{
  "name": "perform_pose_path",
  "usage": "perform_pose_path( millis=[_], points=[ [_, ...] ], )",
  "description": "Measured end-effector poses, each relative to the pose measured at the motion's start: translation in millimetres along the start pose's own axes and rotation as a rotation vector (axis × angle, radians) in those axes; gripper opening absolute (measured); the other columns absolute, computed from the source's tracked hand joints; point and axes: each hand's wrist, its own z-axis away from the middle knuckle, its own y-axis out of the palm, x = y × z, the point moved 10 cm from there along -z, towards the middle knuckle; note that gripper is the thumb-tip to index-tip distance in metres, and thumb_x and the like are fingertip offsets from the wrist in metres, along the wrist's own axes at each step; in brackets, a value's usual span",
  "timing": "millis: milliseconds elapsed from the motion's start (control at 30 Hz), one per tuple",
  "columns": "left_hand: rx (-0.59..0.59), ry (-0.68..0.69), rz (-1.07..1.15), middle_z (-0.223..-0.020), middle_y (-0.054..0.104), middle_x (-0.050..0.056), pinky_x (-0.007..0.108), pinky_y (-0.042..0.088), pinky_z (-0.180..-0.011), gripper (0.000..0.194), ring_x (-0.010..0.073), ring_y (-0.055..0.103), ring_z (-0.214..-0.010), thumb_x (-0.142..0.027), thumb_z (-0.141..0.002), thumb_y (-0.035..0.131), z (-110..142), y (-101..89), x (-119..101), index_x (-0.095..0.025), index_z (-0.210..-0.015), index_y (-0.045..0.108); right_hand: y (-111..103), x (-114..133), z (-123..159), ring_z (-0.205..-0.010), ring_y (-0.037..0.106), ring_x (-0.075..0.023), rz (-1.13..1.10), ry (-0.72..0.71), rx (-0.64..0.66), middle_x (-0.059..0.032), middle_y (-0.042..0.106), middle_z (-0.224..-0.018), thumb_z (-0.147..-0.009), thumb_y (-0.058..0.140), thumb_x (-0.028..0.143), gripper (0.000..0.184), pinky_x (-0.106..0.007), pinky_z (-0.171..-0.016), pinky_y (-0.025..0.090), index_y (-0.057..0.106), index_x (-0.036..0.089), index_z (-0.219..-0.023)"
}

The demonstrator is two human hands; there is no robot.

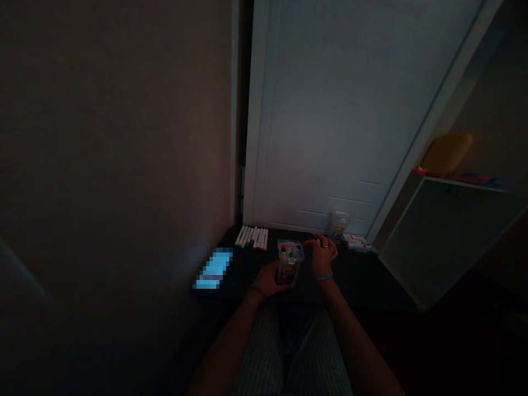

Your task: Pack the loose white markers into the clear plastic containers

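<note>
In a dim room, my left hand (267,280) is wrapped round the lower part of a clear box of markers (289,258), whose coloured caps show at the top. My right hand (324,254) rests just right of the box top, fingers curled; a small reddish thing, maybe a marker, shows at its fingertips (317,236). A ring and a wristband are on that hand. Both hands are over a dark low table (355,275).
A row of white markers (252,237) lies at the table's back left. A lit, blurred screen (213,268) lies on the left. A white bottle (338,225) and a small packet (357,242) stand near the white door (338,121). A white cabinet (449,231) is on the right.
</note>
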Motion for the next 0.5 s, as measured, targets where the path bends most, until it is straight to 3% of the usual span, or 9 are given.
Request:
perform_pose_path(
  millis=[333, 500],
  points=[
    [-0.027, 0.03, -0.022, -0.109, 0.068, 0.005, 0.039, 0.048, -0.09, 0.062, 0.0287, 0.063, -0.102, -0.047, -0.057, 0.081, 0.4, -2.7, -1.6, -0.024, -0.112, 0.061, -6.2, 8.1, 3.6, -0.112, 0.038, -0.0261, -0.035, -0.021, 0.019, -0.0027, 0.058, -0.118, -0.099, 0.021, 0.029, 0.057, -0.048, -0.098, 0.022, 0.074, 0.029, -0.079],
    [-0.024, 0.038, -0.017, -0.11, 0.067, 0.005, 0.039, 0.047, -0.09, 0.063, 0.0279, 0.062, -0.102, -0.049, -0.058, 0.08, -1.5, 0.6, 2.1, -0.023, -0.112, 0.06, -2.8, 30.4, 9.9, -0.111, 0.038, -0.0247, -0.036, -0.128, 0.089, -0.0008, 0.055, -0.123, -0.098, 0.022, 0.025, 0.054, -0.042, -0.097, 0.026, 0.074, 0.032, -0.084]
  ],
)
